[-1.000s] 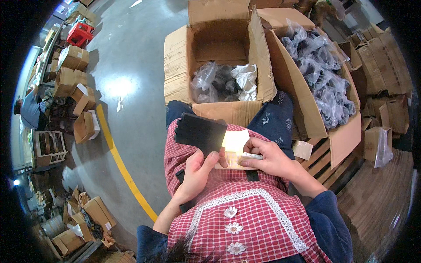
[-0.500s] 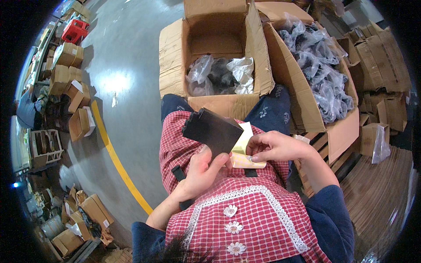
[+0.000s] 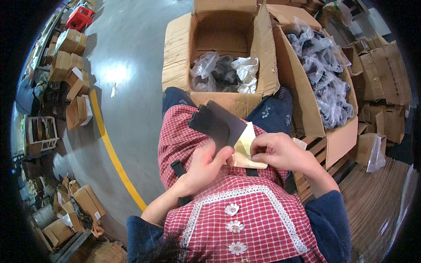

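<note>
In left grip [image 3: 204,168], black piece [image 3: 218,124]

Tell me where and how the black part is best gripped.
Probably pinch the black part by its near end, coming from the body side, thumb over the broad face: that end points toward the person, where the left hand holds it; the far edge is uneven.

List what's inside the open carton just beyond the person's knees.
Inside the open carton, crumpled clear plastic lies at the left, dark items in the middle, crumpled white wrapping at the right. Whatever lies beneath them is covered.
</note>
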Available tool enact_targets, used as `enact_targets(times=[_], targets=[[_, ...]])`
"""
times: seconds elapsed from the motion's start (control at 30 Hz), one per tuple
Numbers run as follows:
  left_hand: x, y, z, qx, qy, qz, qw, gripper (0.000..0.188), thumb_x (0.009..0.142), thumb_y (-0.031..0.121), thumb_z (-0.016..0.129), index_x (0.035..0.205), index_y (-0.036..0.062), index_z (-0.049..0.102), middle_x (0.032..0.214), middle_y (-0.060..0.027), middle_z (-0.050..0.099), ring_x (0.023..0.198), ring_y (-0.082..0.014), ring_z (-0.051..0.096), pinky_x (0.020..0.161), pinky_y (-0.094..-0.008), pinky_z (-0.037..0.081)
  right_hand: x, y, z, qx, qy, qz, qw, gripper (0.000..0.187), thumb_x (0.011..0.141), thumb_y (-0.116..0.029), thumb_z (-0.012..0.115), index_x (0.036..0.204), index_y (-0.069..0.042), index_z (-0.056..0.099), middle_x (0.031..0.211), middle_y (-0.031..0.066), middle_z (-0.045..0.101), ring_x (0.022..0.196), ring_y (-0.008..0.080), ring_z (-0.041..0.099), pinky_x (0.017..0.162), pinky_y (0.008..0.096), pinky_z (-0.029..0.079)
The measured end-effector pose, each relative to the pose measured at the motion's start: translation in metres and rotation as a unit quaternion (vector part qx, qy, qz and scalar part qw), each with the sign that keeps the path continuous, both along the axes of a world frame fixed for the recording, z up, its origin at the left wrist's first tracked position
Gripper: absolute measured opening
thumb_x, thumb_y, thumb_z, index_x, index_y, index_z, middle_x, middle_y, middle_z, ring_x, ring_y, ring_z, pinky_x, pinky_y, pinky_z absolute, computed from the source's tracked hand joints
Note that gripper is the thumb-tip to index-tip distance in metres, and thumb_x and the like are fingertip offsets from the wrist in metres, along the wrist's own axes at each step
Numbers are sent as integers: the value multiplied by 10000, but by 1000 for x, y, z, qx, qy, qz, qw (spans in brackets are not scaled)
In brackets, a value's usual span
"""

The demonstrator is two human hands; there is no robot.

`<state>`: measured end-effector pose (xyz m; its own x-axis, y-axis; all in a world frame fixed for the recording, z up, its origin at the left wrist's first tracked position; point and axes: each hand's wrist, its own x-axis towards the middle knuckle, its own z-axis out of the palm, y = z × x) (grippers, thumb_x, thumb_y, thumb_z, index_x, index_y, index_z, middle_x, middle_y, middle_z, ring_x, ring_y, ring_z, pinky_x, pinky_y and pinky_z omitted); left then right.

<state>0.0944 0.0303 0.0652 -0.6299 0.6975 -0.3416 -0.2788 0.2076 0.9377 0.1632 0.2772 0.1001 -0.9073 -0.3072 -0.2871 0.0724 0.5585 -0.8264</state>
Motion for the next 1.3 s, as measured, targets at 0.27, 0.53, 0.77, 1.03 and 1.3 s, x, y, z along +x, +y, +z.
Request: enact_targets(times=[0.27, 0.53, 0.77, 1.03, 1.3], targets=[[-7, 5, 0, -97, 12, -49, 994, 356, 997, 306, 598, 825, -1, 645, 710, -84, 647, 658, -172, 615, 627, -336, 481, -21, -6, 28, 28, 164, -64, 984, 84, 826, -90, 674, 883, -30, 660, 829, 147, 648, 841, 337, 648, 740, 414, 510], [-6, 2, 2, -73, 69, -54, 993, 370, 958, 327, 655, 829, -20, 655, 713, -164, 633, 627, -232, 595, 591, -378, 455, -40, -17, 9, 127, 167, -56, 976, 80, 796, -89, 655, 809, -28, 606, 806, 136, 637, 791, 341, 618, 722, 445, 493], [-7, 2, 0, -73, 109, -84, 988, 392, 941, 357, 659, 825, -17, 670, 744, -197, 651, 649, -304, 630, 603, -404, 469, -49, -4, 8, 207, 152, -110, 960, 269, 798, -253, 797, 810, -15, 673, 700, 113, 600, 656, 252, 592, 617, 355, 469], [-1, 1, -1, -28, 11, -62, 998, 314, 986, 283, 602, 886, -10, 655, 770, -108, 651, 692, -190, 602, 645, -338, 479, -54, -4, 6, 144, 54, -165, 974, 380, 890, -377, 742, 877, 2, 748, 651, 101, 631, 571, 167, 589, 548, 320, 446], [-4, -1, 5, -97, 9, -98, 990, 302, 1001, 283, 587, 1005, -9, 660, 838, -60, 678, 786, -119, 607, 704, -289, 488, -45, 2, 11, 166, 59, -174, 969, 388, 866, -383, 740, 935, -3, 709, 790, 162, 666, 736, 311, 661, 631, 385, 490]])
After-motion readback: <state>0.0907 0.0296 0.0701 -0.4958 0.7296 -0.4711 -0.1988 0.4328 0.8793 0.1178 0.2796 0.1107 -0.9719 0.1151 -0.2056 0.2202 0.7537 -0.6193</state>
